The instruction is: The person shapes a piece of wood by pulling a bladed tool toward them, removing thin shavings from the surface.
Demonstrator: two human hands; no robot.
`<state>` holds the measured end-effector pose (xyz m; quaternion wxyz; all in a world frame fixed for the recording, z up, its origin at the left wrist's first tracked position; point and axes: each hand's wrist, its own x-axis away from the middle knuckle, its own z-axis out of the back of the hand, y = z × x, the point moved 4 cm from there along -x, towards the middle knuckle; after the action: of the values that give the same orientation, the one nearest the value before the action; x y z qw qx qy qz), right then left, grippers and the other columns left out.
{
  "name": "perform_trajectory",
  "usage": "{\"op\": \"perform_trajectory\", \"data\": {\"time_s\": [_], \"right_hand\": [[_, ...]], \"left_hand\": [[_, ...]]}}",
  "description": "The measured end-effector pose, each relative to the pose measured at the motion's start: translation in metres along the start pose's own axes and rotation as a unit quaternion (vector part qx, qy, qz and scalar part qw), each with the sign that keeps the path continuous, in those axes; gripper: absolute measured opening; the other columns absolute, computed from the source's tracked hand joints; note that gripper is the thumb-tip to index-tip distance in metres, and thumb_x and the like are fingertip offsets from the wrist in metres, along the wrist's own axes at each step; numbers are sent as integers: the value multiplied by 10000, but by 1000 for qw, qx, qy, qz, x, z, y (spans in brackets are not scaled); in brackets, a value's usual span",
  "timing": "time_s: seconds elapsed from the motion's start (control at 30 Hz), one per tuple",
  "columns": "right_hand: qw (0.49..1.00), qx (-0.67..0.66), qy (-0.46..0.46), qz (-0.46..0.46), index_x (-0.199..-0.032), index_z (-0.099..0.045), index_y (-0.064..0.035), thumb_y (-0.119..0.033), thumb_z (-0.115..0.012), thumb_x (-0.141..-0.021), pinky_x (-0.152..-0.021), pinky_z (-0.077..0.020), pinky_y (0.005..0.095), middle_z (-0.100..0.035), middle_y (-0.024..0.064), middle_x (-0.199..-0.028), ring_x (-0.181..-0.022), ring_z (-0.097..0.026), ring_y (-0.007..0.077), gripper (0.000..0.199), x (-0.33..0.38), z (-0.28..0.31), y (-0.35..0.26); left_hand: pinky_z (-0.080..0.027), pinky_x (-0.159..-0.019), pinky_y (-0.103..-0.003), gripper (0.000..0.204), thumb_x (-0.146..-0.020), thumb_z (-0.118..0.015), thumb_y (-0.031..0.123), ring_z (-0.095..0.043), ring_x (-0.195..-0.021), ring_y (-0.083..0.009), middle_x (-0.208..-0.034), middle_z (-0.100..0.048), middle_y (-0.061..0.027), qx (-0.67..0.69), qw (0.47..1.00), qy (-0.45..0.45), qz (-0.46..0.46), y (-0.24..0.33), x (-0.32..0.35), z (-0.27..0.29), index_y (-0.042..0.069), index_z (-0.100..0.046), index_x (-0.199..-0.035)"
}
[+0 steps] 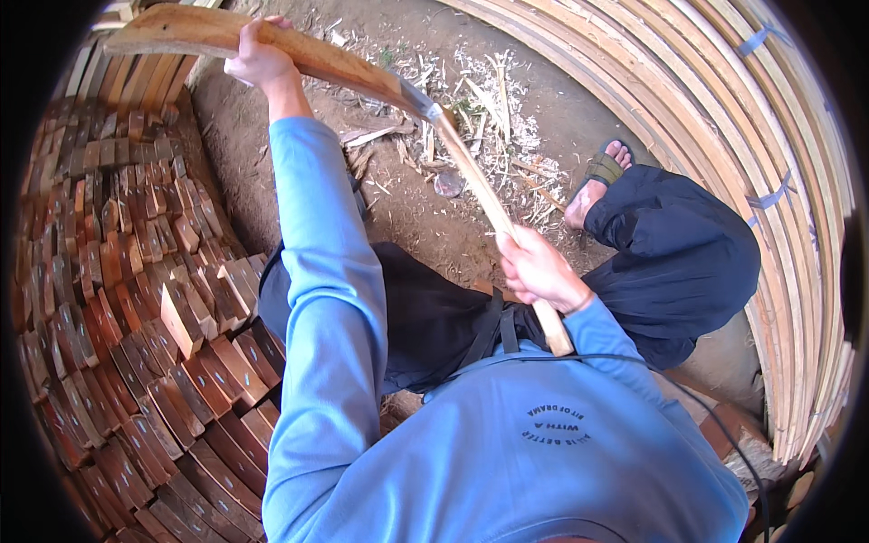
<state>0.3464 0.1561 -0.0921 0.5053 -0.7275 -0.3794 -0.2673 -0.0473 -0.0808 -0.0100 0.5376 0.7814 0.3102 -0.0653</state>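
My left hand (261, 60), arm stretched forward, is closed on a long, rough wooden plank (181, 30) that is broad at its far left end and narrows to the right. My right hand (541, 271) is wrapped round the pale wooden handle of a chopping tool (471, 172), near my waist; the handle's butt end shows below the hand. A grey metal head at the tool's far end meets the plank's narrow end. I cannot tell whether it is an axe or an adze.
Stacked cut wood blocks (136, 299) fill the left side. Long wooden strips (715, 109), tied with bluish bands, curve along the right. Pale wood chips (502, 109) litter the dirt floor ahead. My sandalled foot (602, 176) is beside them, and a black cable (715, 412) crosses my shirt.
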Motion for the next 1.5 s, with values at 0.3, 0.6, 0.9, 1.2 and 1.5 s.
{"op": "perform_trajectory", "data": {"time_s": [0.3, 0.6, 0.9, 1.2, 1.5], "right_hand": [[1000, -28, 9, -10, -995, -432, -144, -386, -433, -1113, -338, -273, 244, -382, -51, -647, -432, -316, 47, 270, -12, 2, -1], [1000, -14, 8, 3, -995, -447, -143, -412, -452, -1106, -338, -292, 241, -376, -66, -609, -427, -343, 45, 291, -28, -6, 2], [999, -4, 41, 20, -1014, -461, -130, -363, -443, -1110, -330, -309, 253, -393, -46, -604, -412, -361, 63, 253, -40, 1, 5], [999, 30, 34, 15, -996, -494, -86, -294, -461, -1096, -335, -349, 274, -433, -27, -612, -410, -404, 84, 233, -53, 15, -15], [1000, 19, 8, -19, -1035, -440, -142, -269, -438, -1110, -346, -267, 240, -404, -32, -683, -452, -331, 51, 147, -31, 10, -3]], "left_hand": [[-605, -611, -430, 249, -815, -616, 29, -686, -630, -348, -764, -667, -274, -12, 1000, -26, 9, -3, 3, -17, -204, -585, -899], [-589, -581, -401, 197, -809, -614, 31, -681, -579, -310, -722, -677, -244, -4, 999, -36, -30, 6, 14, -22, -164, -621, -834], [-575, -582, -401, 186, -797, -618, 20, -663, -576, -304, -693, -663, -229, 50, 997, -56, 3, 6, 19, -35, -164, -599, -773], [-594, -585, -394, 207, -829, -624, 64, -681, -577, -290, -694, -680, -220, -30, 998, -38, -46, 12, 27, -38, -139, -617, -786], [-573, -581, -403, 175, -801, -627, 40, -660, -580, -289, -700, -662, -210, -6, 1000, 6, 0, 15, 28, -12, -134, -610, -815]]}}
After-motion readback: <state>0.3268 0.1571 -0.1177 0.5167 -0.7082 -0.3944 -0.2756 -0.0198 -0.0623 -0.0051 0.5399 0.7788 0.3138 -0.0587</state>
